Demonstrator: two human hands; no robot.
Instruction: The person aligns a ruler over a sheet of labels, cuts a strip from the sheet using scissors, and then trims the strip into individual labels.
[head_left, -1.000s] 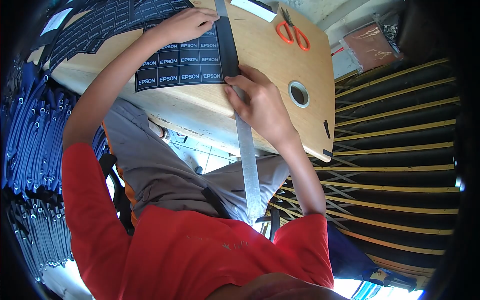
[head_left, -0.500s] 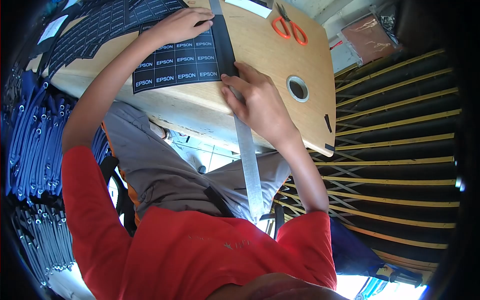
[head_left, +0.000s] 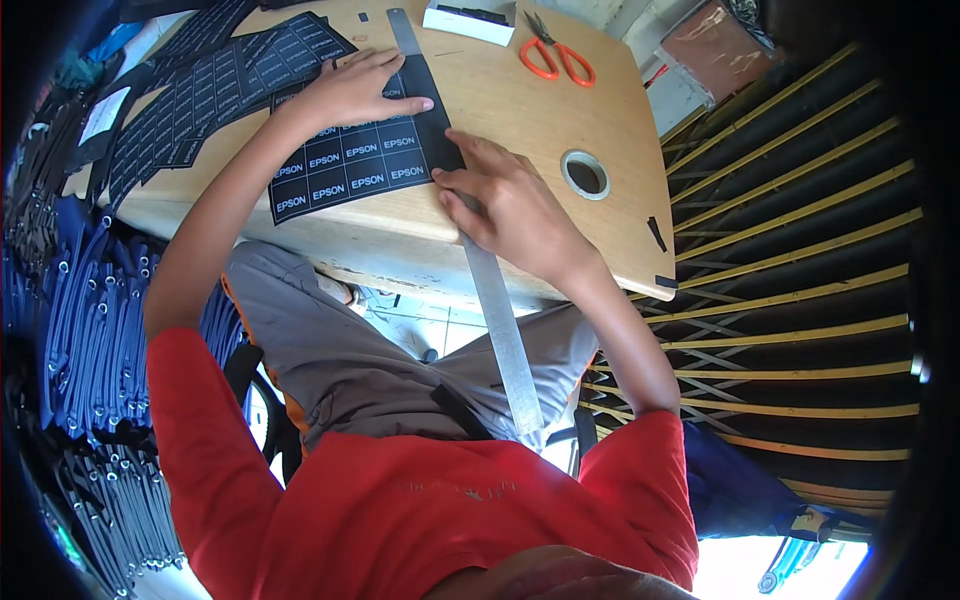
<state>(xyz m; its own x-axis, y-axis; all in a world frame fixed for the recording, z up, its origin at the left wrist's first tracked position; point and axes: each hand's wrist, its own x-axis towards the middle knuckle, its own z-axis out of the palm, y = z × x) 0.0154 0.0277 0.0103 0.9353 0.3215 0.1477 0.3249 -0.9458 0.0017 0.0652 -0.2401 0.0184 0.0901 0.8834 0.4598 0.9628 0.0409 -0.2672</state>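
Observation:
A black sheet printed with EPSON labels (head_left: 365,160) lies at the table's near edge. Flat on its upper part rests my left hand (head_left: 360,92), thumb stretched toward the sheet's plain black right margin. My right hand (head_left: 505,205) is at the lower right corner, fingers bent with thumb and fingertips at the black margin and the metal ruler (head_left: 500,325). The ruler runs under the margin; its top end shows above the sheet and its long lower end hangs past the table edge over my lap.
On the wooden table (head_left: 520,120) are orange-handled scissors (head_left: 556,60), a tape roll (head_left: 585,175), a white box (head_left: 470,20) and black scraps at the right. More printed sheets (head_left: 215,90) lie left. Blue straps (head_left: 100,320) hang at the left; a folding gate (head_left: 790,300) stands right.
My left hand has its thumb spread out further down the sheet. My right hand stays at the lower corner. The whole view has shifted and tilted slightly.

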